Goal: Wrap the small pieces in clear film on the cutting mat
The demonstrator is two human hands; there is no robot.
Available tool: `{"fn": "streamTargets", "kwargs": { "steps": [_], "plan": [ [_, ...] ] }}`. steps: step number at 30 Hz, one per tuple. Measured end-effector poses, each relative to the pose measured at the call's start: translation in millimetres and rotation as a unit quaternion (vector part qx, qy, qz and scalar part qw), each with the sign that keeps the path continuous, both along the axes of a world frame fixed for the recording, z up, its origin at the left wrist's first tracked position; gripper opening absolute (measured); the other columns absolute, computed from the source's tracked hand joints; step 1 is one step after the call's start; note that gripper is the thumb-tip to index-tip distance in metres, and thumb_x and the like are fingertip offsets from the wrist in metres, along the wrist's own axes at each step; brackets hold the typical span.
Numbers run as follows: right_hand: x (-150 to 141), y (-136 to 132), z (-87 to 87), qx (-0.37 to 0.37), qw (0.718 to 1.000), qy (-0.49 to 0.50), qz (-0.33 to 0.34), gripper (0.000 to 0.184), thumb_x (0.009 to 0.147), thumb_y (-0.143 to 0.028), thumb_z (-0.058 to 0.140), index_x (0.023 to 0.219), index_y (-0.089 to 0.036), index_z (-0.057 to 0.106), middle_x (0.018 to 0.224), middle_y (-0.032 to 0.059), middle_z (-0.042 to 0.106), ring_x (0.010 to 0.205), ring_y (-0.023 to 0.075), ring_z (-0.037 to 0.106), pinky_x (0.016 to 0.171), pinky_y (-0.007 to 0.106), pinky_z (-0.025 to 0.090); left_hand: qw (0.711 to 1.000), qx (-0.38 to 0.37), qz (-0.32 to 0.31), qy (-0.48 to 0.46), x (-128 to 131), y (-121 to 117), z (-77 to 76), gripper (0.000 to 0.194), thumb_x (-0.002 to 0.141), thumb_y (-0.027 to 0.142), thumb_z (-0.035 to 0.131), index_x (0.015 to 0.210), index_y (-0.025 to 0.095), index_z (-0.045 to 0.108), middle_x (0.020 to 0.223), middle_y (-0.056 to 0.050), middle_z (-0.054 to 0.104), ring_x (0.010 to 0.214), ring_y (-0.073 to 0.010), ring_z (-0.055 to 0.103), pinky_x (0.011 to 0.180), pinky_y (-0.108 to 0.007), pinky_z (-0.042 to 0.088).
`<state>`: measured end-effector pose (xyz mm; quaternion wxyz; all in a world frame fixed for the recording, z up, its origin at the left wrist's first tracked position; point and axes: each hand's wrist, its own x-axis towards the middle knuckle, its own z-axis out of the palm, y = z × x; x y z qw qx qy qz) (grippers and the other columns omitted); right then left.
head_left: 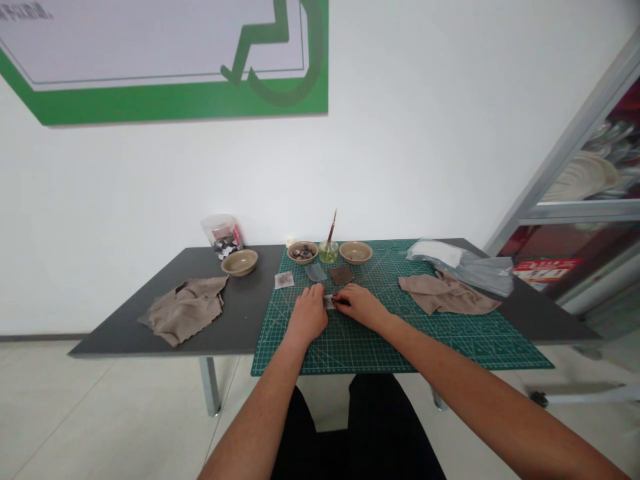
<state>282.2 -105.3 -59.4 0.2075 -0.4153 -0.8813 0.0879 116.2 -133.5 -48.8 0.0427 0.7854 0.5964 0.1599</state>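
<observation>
At frame centre I pin the small pale piece [329, 301] flat under my left hand [309, 313], right hand [361, 305] pinching its edge on the green mat [400, 333]; judgement: keep pressure even.

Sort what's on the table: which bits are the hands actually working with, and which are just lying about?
In hand:
small pale piece, pinched between left hand and right hand
green cutting mat under them

Lying about:
beige cloth at left
beige cloth at right
bowl of stones
glass with brush
empty bowl
plastic bags
</observation>
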Motion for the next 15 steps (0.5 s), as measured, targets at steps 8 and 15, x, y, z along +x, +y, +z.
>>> {"fn": "streamTargets", "kwargs": {
  "steps": [8,15],
  "plan": [
    [-11,-10,-2.7,0.011,0.999,0.013,0.032,0.009,0.08,-0.017,0.063,0.088,-0.017,0.068,0.09,0.0055,0.068,0.093,0.0188,0.056,0.087,0.03,0.044,1.0,-0.013,-0.001,0.002,0,0,2.5,0.021,0.084,0.011,0.038,0.101,0.02,0.048,0.106,-0.009,0.058,0.102,-0.0235,0.049,0.085,-0.036,0.038],
    [2,-2,-2.1,0.01,1.0,0.02,0.008,0.01,0.082,-0.018,0.062,0.088,-0.016,0.069,0.09,0.0057,0.069,0.091,0.0183,0.057,0.085,0.03,0.044,1.0,0.0,-0.012,0.002,-1,-1,0.6,0.022,0.084,0.008,0.036,0.1,0.02,0.047,0.104,-0.008,0.058,0.1,-0.0228,0.049,0.086,-0.035,0.038]
  ]
}}
